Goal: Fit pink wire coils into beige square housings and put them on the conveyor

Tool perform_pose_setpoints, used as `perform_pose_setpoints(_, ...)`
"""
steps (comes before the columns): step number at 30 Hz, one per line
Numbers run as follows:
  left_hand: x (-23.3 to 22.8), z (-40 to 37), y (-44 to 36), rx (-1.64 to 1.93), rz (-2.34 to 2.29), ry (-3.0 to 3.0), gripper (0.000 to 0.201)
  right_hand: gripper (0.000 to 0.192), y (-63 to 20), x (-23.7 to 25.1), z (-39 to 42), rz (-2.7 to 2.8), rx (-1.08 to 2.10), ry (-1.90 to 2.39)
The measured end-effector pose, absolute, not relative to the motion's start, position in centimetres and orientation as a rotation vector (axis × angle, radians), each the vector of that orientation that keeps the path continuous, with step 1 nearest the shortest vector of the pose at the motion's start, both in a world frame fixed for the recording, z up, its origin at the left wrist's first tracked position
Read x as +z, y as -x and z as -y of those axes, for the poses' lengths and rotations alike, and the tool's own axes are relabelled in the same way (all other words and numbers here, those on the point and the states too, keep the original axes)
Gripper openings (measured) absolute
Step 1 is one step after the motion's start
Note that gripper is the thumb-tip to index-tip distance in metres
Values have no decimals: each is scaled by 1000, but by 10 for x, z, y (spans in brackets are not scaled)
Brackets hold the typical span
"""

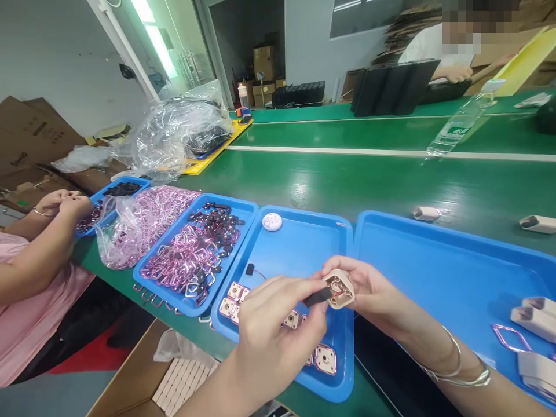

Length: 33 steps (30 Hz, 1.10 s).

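My right hand (369, 289) grips a small beige square housing (339, 288) with rounded corners, its open side facing me. My left hand (278, 324) pinches a small black part (316, 297) and presses it against the housing's edge. Both hands hover over a blue tray (304, 243). Several more beige housings with pink rims (325, 358) lie in that tray near its front edge. A black part with a red wire (251, 269) and a white round disc (272, 222) also rest in it.
A blue tray (434, 260) at right holds several beige pieces (536, 318) and a pink wire loop (510, 337). Left trays hold pink loops (182, 260) and black parts (217, 223). A person in pink (39, 272) works at left. Another sits across the green belt (347, 168).
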<state>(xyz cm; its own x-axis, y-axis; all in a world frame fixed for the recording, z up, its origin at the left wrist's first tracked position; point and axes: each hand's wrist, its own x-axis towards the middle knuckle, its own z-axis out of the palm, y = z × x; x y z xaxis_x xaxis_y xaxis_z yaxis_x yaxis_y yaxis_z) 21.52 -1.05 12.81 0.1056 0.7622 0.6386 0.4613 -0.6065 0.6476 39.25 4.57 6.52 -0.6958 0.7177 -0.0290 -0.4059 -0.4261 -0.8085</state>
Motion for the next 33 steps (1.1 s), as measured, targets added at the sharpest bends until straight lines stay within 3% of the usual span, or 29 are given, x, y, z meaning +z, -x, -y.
perform_pose_setpoints(21,125,11,-204,1426,-1357,-2378,15,35,-394,67,-44,1136,2132,593)
perform_pose_setpoints(33,117,5,-198,1367,-1211,-2544,17,34,-391,61,-44,1162,2204,542)
